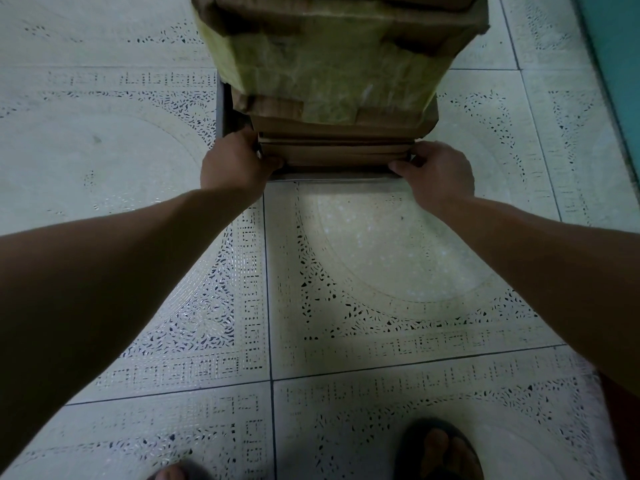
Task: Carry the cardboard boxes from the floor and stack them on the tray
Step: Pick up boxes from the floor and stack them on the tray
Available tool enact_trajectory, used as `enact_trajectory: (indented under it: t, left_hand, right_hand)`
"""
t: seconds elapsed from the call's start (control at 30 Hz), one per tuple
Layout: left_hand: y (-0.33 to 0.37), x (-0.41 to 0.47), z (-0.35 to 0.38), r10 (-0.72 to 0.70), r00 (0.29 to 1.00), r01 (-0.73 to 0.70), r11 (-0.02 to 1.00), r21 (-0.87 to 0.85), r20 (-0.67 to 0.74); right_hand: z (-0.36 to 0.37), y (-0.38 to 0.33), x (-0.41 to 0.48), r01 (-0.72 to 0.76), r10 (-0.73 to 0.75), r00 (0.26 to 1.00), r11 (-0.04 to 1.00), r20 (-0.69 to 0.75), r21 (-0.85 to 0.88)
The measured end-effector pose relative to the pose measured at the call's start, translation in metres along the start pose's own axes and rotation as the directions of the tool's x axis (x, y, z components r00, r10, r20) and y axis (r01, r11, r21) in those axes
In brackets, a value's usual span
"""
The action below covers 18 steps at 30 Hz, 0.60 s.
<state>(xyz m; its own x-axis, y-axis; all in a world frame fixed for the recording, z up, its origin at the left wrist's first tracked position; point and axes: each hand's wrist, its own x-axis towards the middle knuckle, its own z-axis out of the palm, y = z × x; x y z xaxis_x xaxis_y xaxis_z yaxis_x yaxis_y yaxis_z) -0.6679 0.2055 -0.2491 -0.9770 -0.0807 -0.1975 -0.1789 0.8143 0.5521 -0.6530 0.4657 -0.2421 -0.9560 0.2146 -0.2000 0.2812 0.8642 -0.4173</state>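
A stack of cardboard boxes (332,64) stands on a grey metal tray (220,109) on the tiled floor. The upper box is wrapped in yellowish tape. Flat brown boxes (336,152) lie beneath it at the bottom of the stack. My left hand (233,164) grips the near left corner of the bottom boxes, thumb in front. My right hand (436,171) grips the near right corner the same way. The fingertips of both hands are hidden behind the cardboard. The tray's near rim (332,177) shows as a thin strip between my hands.
Patterned pale floor tiles (346,271) spread all around. A teal wall or door (616,64) runs along the right edge. My feet in sandals (440,452) stand at the bottom of the view.
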Motion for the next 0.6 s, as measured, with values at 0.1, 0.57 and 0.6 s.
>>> enact_trajectory:
  t: [0.1, 0.57, 0.6]
  left_hand:
    - [-0.0003, -0.0007, 0.0013, 0.051, 0.998, -0.05, 0.998, 0.027, -0.035]
    - [-0.0066, 0.0009, 0.0064, -0.022, 1.0, 0.019, 0.992, -0.125, -0.017]
    - [-0.0074, 0.0014, 0.0055, -0.03, 1.0, 0.029, 0.991, -0.134, -0.005]
  right_hand:
    - [0.0013, -0.0009, -0.0011, -0.004, 0.004, 1.0, 0.999, 0.003, 0.039]
    - [0.0006, -0.0056, -0.0038, -0.084, 0.076, 0.996, 0.974, 0.047, 0.209]
    - [-0.0003, -0.0058, -0.0038, -0.077, 0.068, 0.996, 0.977, 0.054, 0.198]
